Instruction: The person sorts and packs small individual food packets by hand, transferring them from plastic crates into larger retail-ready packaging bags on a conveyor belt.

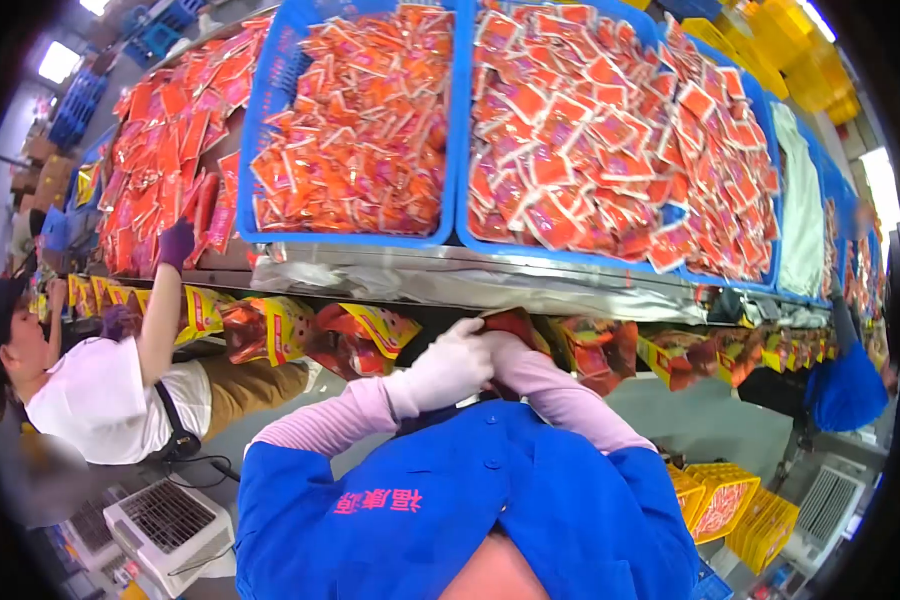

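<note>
Meeting at the counter's (410,285) front edge, near its middle: two hands, almost touching. White-gloved left hand (448,368), fingers bent inward; exact opening and grip can't be told. Right hand (500,352) partly hidden beside it; opening and hold also can't be told. One dark-red bag (515,324) sits right at the fingertips, just off the counter's front edge, its lower part covered by the right hand and sleeve.

Three red-yellow bags (360,335) stand out left of the hands, more past them; right side has a row running to the far right, too small and overlapped to count. Two large blue crates (350,150) of red packets (570,110) fully framed or nearly, top edges cut off; at least one more on the right, the rest crowd together. Loose packet pile (165,150) at the counter's left end, uncountable.

Two other people: one in a white shirt (95,400) at left, purple glove (176,243) at the pile; one blue sleeve (845,390) at right, mostly cut off.
</note>
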`<state>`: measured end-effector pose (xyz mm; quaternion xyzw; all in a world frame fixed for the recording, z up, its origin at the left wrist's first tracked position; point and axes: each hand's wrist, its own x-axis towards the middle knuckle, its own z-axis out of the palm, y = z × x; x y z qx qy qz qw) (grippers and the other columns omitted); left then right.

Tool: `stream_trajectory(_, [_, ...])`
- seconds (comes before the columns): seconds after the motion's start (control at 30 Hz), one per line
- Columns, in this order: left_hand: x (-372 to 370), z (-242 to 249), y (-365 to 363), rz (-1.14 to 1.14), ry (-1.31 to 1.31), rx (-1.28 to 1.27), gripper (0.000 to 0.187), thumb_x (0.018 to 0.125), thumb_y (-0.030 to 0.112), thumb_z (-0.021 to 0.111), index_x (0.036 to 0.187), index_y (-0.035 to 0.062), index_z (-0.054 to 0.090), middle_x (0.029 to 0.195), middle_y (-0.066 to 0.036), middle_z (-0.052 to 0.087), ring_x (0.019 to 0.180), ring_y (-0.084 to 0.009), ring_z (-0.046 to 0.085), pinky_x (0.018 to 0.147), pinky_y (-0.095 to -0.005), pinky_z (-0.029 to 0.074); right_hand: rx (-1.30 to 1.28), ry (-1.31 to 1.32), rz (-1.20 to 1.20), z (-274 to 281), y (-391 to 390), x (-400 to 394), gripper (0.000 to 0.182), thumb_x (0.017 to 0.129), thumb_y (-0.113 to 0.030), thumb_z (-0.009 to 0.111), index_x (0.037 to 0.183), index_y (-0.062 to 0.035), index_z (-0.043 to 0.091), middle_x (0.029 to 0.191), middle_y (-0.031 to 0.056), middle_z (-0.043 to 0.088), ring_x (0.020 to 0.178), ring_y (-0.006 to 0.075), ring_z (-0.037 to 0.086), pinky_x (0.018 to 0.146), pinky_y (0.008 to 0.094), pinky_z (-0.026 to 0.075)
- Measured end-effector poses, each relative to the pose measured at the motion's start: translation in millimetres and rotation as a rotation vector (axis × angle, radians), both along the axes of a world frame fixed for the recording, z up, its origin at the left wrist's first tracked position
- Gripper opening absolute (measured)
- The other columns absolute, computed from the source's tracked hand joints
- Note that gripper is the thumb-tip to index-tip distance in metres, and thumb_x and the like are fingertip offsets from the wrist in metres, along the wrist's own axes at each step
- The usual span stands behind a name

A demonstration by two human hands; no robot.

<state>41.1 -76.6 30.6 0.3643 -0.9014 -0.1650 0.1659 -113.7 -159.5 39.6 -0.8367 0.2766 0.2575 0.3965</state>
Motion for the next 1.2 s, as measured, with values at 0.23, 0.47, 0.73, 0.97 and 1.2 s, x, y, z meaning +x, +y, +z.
stream_trajectory(0.23, [191,-36,-163,0.974,-0.195,-0.287,0.021,0.082,0.027,0.07,0.094,0.01,0.066,0.093,-0.011,0.068,0.091,-0.0287,0.066,0.083,-0.0458,0.047,-0.607,-0.11,-0.622,23,-119,7,0.022,0.086,-0.019,0.059,0.104,-0.011,0.07,0.096,0.0165,0.072,0.092,0.0327,0.07,0.082,0.0461,0.055])
stream_trajectory(0.47, [233,-115,-215,1.076,-0.407,0.056,0.019,0.087,0.035,0.063,0.096,0.0201,0.071,0.086,-0.008,0.074,0.089,-0.0291,0.071,0.091,-0.0516,0.043,-0.676,0.042,-0.724,-81,-188,-5,0.027,0.085,-0.027,0.064,0.102,-0.0056,0.067,0.095,0.0226,0.07,0.093,0.0386,0.069,0.084,0.0481,0.054])
stream_trajectory(0.73, [65,61,-85,0.702,0.894,0.445,0.016,0.102,0.011,0.056,0.09,0.0019,0.061,0.087,-0.003,0.067,0.071,-0.0081,0.06,0.065,-0.024,0.048,-0.016,-0.897,-1.296,61,-73,-136,0.039,0.096,-0.018,0.065,0.13,0.0005,0.058,0.104,0.0048,0.069,0.095,0.0096,0.063,0.084,0.0268,0.05])
stream_trajectory(0.97, [-67,-18,-18,0.088,0.026,0.04,0.03,0.078,0.022,0.071,0.104,0.0069,0.065,0.096,-0.009,0.067,0.1,-0.0283,0.064,0.101,-0.0459,0.045,0.124,-0.452,-0.876,87,7,-122,0.046,0.084,-0.004,0.072,0.128,-0.0058,0.061,0.112,0.0094,0.072,0.098,0.0148,0.068,0.085,0.0285,0.053])
stream_trajectory(1.2, [-5,-49,9,-0.008,-0.182,-0.155,0.007,0.071,0.015,0.061,0.066,0.0132,0.065,0.067,-0.006,0.057,0.083,-0.0227,0.062,0.106,-0.0499,0.043,-0.028,0.187,-0.013,-16,23,-9,0.027,0.088,-0.021,0.06,0.106,-0.0081,0.075,0.1,0.0154,0.074,0.089,0.0336,0.072,0.079,0.0467,0.057])
